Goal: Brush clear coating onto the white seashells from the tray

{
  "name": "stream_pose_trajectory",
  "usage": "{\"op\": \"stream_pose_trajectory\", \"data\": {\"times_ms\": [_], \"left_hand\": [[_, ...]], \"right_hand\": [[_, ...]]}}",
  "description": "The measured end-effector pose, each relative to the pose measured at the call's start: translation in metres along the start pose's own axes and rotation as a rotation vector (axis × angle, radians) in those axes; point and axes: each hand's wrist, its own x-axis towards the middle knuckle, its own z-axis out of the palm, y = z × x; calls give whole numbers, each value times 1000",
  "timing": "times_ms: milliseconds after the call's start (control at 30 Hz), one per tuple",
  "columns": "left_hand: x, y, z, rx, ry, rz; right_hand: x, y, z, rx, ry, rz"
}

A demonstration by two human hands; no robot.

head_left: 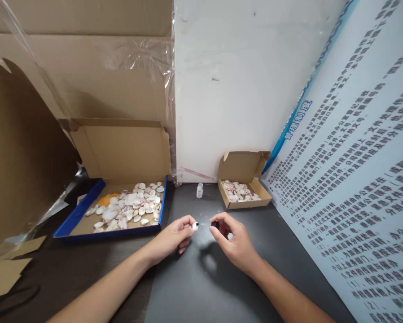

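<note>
On dark grey surface (201, 287): left hand (173, 235) pinching small white shell (195, 226); right hand (233, 240) pinching small black cap (215, 224); beyond, small clear vial (199, 190), two shell-filled cardboard boxes (243, 190).

Both forearms reach in low, angled toward each other. Left hand (174, 235) curled, fingertips pinched tight in a small grip; right hand (233, 242) mirrors it, thumb and forefinger pinched, knuckles up.

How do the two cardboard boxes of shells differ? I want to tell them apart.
The large box has blue outer walls; the small box is plain brown. The large box lies beyond the left hand, the small box beyond the right hand. Both are open and hold pale shells.
</note>
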Motion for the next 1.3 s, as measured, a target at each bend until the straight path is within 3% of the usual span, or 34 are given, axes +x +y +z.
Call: {"op": "stream_pose_trajectory", "data": {"times_ms": [200, 367, 567, 733, 900, 1067, 1200, 1300], "left_hand": [[1, -1, 0, 3, 1, -1], [1, 0, 0, 27, -5, -1], [0, 1, 1, 11, -2, 0], [0, 2, 1, 31, 1, -17], [1, 0, 0, 23, -9, -4], [1, -1, 0, 27, -4, -2], [1, -1, 0, 17, -7, -1], [1, -3, -1, 31, -8, -5]], "right_hand": [[0, 0, 0, 62, -41, 2], [0, 0, 0, -19, 26, -9], [0, -2, -2, 52, -18, -12], [1, 0, -1, -23, 42, -5], [0, 2, -1, 67, -32, 10], [0, 2, 0, -12, 19, 14], [1, 2, -1, 79, -41, 32], [1, 4, -1, 4, -16, 14]]}}
